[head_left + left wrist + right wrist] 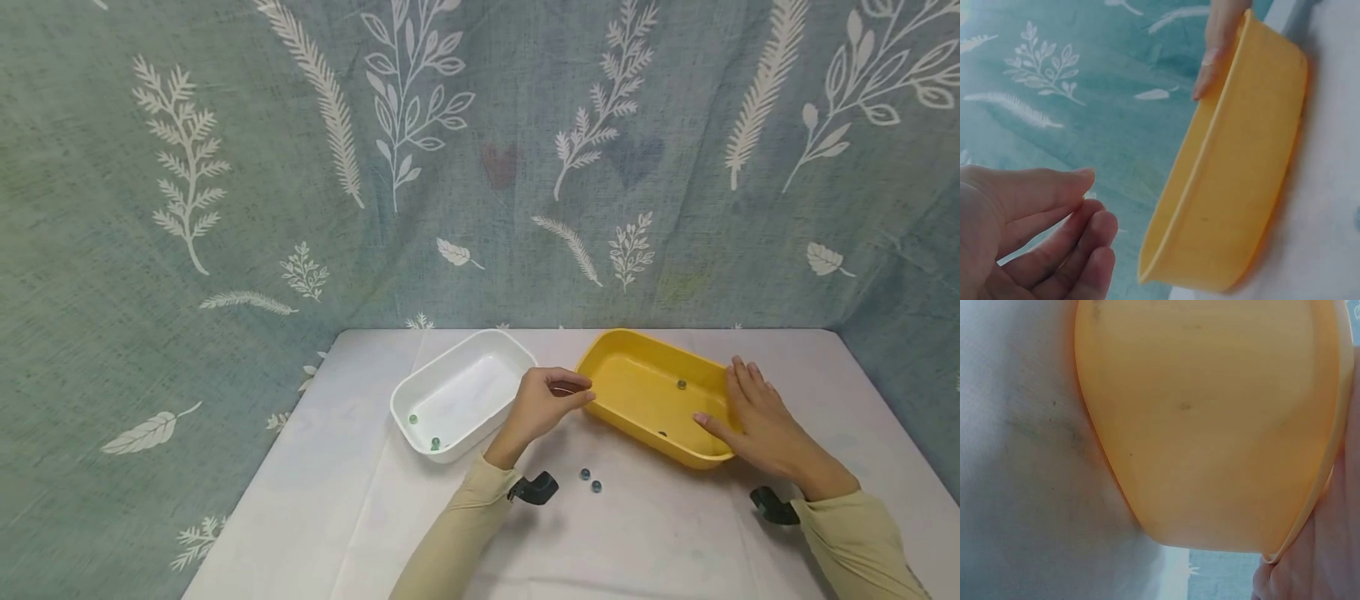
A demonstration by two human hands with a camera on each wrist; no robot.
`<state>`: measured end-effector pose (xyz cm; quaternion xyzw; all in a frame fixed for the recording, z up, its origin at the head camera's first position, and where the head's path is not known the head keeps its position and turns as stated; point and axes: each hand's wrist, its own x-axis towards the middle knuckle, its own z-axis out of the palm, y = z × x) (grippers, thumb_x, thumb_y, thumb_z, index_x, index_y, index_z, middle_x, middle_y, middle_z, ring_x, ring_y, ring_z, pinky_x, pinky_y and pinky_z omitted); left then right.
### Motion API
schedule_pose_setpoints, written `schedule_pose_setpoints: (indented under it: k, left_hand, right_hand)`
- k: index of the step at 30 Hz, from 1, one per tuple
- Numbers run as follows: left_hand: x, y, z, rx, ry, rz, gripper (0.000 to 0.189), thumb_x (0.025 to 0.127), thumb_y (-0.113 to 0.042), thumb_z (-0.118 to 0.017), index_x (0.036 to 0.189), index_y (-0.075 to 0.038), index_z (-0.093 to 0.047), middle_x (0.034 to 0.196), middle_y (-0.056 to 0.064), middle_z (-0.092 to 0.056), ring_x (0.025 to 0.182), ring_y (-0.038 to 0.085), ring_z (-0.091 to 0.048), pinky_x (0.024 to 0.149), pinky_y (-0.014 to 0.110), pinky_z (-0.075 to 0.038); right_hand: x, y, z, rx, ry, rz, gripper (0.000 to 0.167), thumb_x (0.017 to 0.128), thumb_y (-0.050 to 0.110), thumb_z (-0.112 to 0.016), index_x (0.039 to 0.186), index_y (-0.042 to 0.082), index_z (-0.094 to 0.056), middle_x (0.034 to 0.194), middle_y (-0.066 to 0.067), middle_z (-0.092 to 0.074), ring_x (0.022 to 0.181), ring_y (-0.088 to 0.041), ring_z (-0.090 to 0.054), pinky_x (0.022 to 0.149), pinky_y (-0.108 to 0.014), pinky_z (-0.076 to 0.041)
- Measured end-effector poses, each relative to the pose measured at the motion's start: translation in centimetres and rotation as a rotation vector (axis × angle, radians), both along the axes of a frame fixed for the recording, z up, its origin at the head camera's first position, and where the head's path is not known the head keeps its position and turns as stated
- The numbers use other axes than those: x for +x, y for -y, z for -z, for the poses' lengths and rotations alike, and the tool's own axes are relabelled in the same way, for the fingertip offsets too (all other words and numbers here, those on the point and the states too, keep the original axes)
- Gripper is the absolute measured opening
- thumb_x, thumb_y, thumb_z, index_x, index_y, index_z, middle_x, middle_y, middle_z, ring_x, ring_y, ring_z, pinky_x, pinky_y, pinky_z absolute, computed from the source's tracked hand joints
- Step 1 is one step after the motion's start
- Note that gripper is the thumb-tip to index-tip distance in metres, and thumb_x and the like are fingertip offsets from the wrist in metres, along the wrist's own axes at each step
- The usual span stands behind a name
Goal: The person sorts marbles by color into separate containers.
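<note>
A yellow tray point(645, 421) stands at right centre with small dark marbles point(681, 384) inside. My right hand point(772, 429) holds its right end, thumb inside and fingers along the rim; in the right wrist view the palm point(1335, 550) lies against the rim. At the tray's left end hovers my left hand point(543, 404), its thumb and fingers bent toward each other. In the left wrist view the fingertips nearly meet beside the yellow wall, with nothing showing between them. A white tray point(468, 396) on the left contains several greenish marbles point(413, 419).
Two dark blue marbles point(590, 480) lie on the pale tablecloth point(637, 542) in front of the yellow tray. A green cloth with white leaf prints point(480, 167) hangs behind the table's far edge. Black camera mounts point(536, 488) stick out from both sleeves.
</note>
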<state>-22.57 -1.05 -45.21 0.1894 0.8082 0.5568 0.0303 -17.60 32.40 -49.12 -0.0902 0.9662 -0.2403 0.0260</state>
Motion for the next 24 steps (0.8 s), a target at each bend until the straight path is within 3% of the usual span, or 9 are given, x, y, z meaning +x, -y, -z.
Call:
schedule_pose_setpoints:
  k: [11, 18, 24]
  left_hand:
    - [2.9, 1.5, 1.9, -0.001, 0.049, 0.039, 0.021, 0.088, -0.009, -0.081, 0.106, 0.002, -0.079, 0.105, 0.015, -0.08, 0.089, 0.009, -0.075, 0.08, 0.018, -0.06]
    - [3.4, 2.0, 3.2, -0.022, 0.07, 0.038, 0.02, 0.088, -0.013, -0.082, 0.104, -0.002, -0.08, 0.102, 0.011, -0.081, 0.085, 0.003, -0.072, 0.079, 0.017, -0.059]
    - [3.2, 2.1, 4.2, -0.037, 0.087, 0.068, 0.02, 0.088, -0.012, -0.082, 0.105, -0.002, -0.08, 0.102, 0.013, -0.08, 0.089, 0.01, -0.074, 0.08, 0.016, -0.058]
  right_hand:
    - [-0.1, 0.0, 0.1, -0.009, -0.002, -0.003, 0.107, 0.102, 0.061, -0.049, 0.158, -0.016, 0.0, 0.168, -0.035, 0.011, 0.156, -0.054, 0.012, 0.126, -0.07, 0.006]
    - [-0.1, -0.1, 0.1, -0.024, 0.015, -0.009, 0.108, 0.102, 0.062, -0.049, 0.158, -0.015, 0.003, 0.168, -0.034, 0.013, 0.156, -0.054, 0.013, 0.125, -0.07, 0.007]
    - [-0.1, -0.2, 0.0, -0.018, 0.015, -0.006, 0.108, 0.102, 0.061, -0.049, 0.158, -0.015, 0.003, 0.168, -0.034, 0.014, 0.156, -0.054, 0.014, 0.125, -0.071, 0.006]
